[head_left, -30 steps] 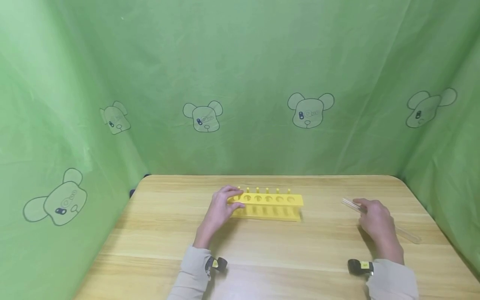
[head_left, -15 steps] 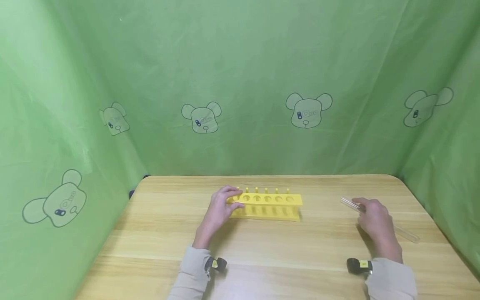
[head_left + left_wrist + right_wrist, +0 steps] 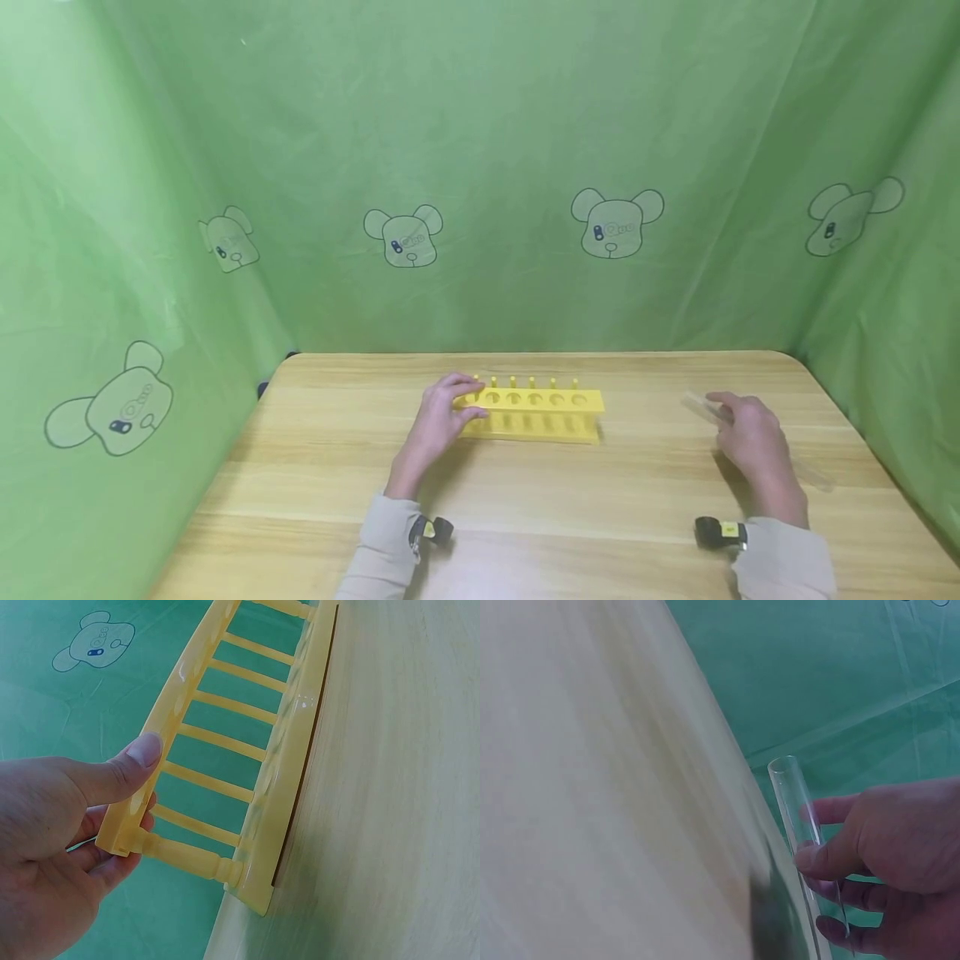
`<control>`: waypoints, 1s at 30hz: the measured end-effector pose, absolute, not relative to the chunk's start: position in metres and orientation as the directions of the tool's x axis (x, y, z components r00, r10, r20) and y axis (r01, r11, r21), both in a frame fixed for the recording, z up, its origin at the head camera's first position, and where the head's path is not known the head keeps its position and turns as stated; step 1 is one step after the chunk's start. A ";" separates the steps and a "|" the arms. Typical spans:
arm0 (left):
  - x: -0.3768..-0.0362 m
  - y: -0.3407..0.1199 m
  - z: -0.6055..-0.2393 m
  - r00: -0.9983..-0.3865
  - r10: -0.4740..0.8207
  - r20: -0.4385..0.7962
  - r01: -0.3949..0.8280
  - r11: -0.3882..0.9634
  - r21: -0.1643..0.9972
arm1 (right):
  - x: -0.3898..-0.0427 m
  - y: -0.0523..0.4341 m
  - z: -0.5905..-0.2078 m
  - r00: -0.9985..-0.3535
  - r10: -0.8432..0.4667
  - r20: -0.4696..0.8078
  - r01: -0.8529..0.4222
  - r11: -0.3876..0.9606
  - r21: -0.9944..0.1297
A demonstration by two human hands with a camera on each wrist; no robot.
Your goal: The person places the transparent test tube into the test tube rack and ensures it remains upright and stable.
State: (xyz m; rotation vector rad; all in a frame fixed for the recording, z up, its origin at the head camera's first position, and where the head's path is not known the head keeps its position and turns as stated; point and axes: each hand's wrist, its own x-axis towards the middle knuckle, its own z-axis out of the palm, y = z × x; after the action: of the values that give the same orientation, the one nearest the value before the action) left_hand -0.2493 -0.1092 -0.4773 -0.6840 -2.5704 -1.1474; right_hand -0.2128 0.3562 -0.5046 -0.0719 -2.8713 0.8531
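Nearest, both sleeves rest at the front of the wooden table [image 3: 315,467]. Left hand [image 3: 435,421] grips the left end of the yellow test-tube rack [image 3: 536,411], thumb over the top plate, fingers curled beneath. Right hand [image 3: 753,437] pinches a clear glass test tube [image 3: 795,801] between thumb and fingers, low over the table, well right of the rack. Behind, green cloth [image 3: 480,150] with bear prints. Risk: smooth glass held in a light pinch may slip and roll; the rack, held at one end only, may tilt or skid
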 end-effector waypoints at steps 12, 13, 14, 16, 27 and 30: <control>-0.248 -0.109 -0.476 -0.860 0.315 0.403 0.510 0.574 0.640 | -0.212 0.351 -0.491 -0.975 0.071 0.211 -0.052 0.850 -0.524; -0.247 -0.109 -0.476 -0.860 0.314 0.402 0.509 0.572 0.642 | -0.211 0.351 -0.489 -0.974 0.072 0.216 -0.053 0.851 -0.523; -0.247 -0.109 -0.476 -0.860 0.314 0.402 0.510 0.573 0.642 | -0.211 0.350 -0.488 -0.973 0.072 0.219 -0.054 0.851 -0.522; -0.247 -0.109 -0.476 -0.859 0.315 0.404 0.511 0.574 0.639 | -0.210 0.350 -0.485 -0.972 0.071 0.222 -0.057 0.851 -0.522; -0.247 -0.109 -0.476 -0.859 0.314 0.403 0.510 0.575 0.639 | -0.209 0.348 -0.473 -0.967 0.071 0.245 -0.074 0.840 -0.538; -0.247 -0.109 -0.476 -0.861 0.313 0.400 0.507 0.573 0.644 | -0.209 0.348 -0.470 -0.963 0.073 0.259 -0.081 0.839 -0.538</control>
State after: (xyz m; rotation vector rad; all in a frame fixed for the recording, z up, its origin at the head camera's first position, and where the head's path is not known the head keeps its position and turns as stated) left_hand -0.2468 -0.1087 -0.4759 -0.6816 -2.5646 -1.1644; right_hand -0.2091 0.3480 -0.4703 0.0067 -2.7489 0.8222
